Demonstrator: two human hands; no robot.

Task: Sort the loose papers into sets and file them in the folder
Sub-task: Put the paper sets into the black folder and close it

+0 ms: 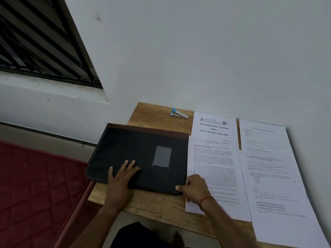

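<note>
1. I see a white wall (197, 51) filling most of the view, with a barred window (41, 38) at upper left.
2. A red quilted mattress (35, 185) lies at lower left, beside the desk.
3. The wooden desk (157, 204) stands against the wall.
4. Printed papers (213, 167) are spread on the right half of the desk in two columns, the nearer sheets overlapping the farther ones. The far sheet of the left column is headed "Pre Examination Training".
5. The black folder (143, 149) lies closed and flat on the desk's left half, and its right edge touches the papers.
6. The left hand (120, 178) rests palm-down on the folder's near part, fingers (129, 167) straight and holding nothing.
7. The right hand (194, 187) lies over the papers, fingers curled and thumb against the folder's near right corner, gripping it. A red thread (206, 199) circles its wrist.
8. A small blue-ended stapler (179, 113) sits at the desk's far edge, beyond the folder.
</note>
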